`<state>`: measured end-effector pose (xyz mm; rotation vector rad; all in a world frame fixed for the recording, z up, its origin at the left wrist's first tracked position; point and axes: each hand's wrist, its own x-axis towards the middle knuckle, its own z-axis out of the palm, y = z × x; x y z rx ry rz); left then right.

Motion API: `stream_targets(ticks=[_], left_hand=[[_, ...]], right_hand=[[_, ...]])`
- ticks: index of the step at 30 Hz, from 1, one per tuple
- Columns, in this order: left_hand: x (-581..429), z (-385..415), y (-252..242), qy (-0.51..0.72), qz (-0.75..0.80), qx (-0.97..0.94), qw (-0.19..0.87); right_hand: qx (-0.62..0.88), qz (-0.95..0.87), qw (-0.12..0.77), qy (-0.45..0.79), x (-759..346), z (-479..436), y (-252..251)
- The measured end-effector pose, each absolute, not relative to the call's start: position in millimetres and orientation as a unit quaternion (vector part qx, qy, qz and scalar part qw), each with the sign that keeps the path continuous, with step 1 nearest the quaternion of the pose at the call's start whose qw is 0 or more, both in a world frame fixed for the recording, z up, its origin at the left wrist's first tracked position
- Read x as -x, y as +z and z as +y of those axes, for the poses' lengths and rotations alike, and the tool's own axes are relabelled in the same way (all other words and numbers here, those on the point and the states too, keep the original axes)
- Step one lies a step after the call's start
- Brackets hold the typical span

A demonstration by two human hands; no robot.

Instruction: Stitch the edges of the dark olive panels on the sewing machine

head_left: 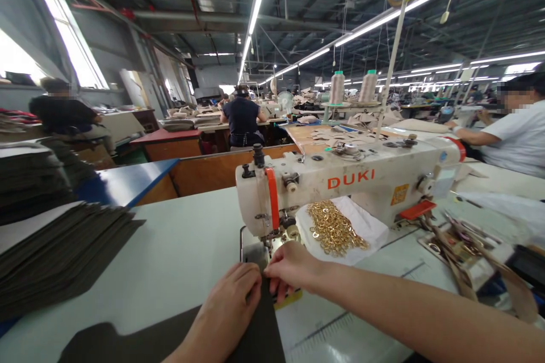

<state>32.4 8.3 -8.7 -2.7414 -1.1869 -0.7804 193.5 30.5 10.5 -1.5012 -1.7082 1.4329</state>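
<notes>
A dark grey-brown fabric panel (149, 332) lies on the pale sewing table and runs up to the needle area of a white sewing machine (306, 187). On this panel, just before the presser foot, my left hand (227, 306) has its fingers curled and closed at the cloth. My right hand (292, 266) is beside it, pinching close to the needle; whatever lies between those fingertips is hidden. Behind my right hand, a heap of small gold metal rings (334, 227) rests on a white cloth (377, 231) under the machine arm.
Stacked dark panels (63, 255) stand at the left. To the right is a tray (472, 255) of straps and small tools. Thread cones (337, 89) stand behind the machine. A ruler strip (357, 309) marks the table. Other people sit at stations farther off.
</notes>
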Motion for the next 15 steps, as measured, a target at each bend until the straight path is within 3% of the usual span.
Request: stream_targets(ticks=[4,10,15], left_hand=[[-32,8,-11,-0.264,-0.385,0.884,0.021],[-32,6,-14,-0.301,-0.384,0.873,0.023],[-34,7,-12,-0.315,-0.377,0.871,0.021]], right_hand=[[0.527,-0.739,0.249,0.337,-213,13,6],[0.391,-0.899,0.196,0.032,-227,-2,-13],[0.376,-0.903,0.207,-0.018,-224,1,-19]])
